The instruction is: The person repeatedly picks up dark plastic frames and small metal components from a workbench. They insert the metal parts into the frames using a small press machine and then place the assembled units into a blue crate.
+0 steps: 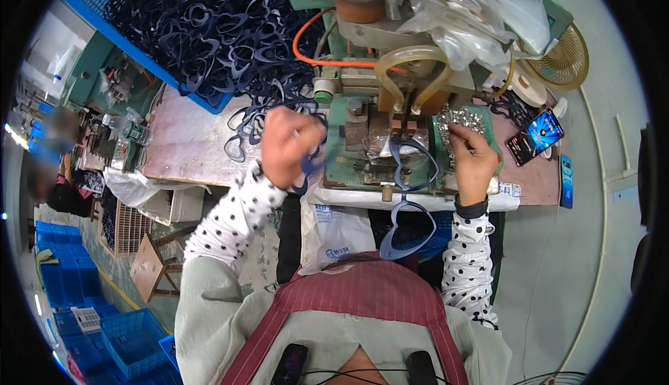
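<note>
The head view shows, at frame centre, a blue frame [411,176] lying on the green press [348,155] within easy reach, the left hand [287,147] closed around another frame [306,169], and the right hand [472,156] pinching small metal parts [456,121] from the pile beside it.

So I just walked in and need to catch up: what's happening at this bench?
A person sits at a small green press machine. Their left hand grips a dark blue heart-shaped frame from the pile alongside. Their right hand rests at a heap of small shiny metal parts. Another blue frame lies on the machine's front.
</note>
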